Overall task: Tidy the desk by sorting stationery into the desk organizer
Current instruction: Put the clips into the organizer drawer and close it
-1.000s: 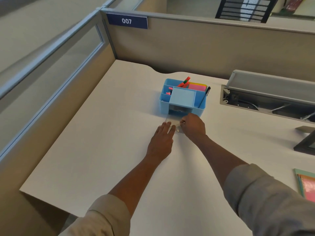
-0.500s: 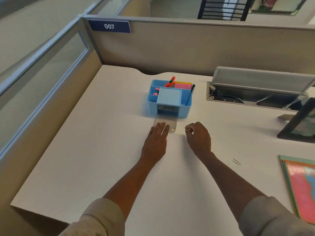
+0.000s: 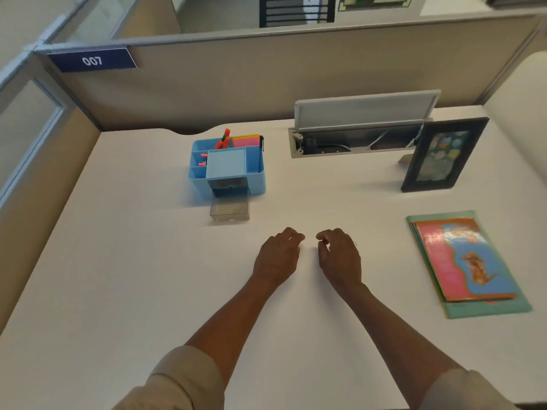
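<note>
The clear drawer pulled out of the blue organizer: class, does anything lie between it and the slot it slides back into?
Nothing visible does. The clear drawer sits on the desk just in front of the blue organizer, lined up with the open slot.

There is a single view, worn on the person's head, looking forward and steeply down over the white surface (image 3: 118, 261). It faces the far partition wall (image 3: 236, 84), with the desk organizer (image 3: 228, 170) left of centre at middle distance. Both forearms reach in from the near edge. The wide lens bends the side partition at the left.
</note>
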`<state>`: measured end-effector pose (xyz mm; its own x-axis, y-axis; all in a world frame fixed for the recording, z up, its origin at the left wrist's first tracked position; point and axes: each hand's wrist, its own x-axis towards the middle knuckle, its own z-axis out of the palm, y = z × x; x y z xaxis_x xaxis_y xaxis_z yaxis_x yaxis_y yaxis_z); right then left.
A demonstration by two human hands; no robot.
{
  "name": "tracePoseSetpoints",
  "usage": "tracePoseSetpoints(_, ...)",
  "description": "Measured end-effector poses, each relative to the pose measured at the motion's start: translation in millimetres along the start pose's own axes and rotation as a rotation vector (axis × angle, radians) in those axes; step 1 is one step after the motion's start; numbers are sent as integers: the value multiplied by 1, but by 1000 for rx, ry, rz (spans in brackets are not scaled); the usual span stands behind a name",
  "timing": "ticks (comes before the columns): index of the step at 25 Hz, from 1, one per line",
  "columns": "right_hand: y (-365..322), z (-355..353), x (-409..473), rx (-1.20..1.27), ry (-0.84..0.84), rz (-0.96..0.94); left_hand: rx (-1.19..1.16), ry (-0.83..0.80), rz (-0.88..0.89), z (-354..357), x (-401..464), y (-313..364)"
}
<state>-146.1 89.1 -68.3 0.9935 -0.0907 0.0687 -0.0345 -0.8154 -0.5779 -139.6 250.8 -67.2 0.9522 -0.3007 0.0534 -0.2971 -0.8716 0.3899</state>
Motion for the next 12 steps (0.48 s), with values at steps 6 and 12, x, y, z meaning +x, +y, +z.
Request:
tracePoseSetpoints(6, 41, -30, -14, -30, 94, 148, 4, -122, 38, 16, 13, 38)
tracePoseSetpoints(12, 66, -50, -20, -33, 124, 246, 69, -187, 86, 30, 30, 57)
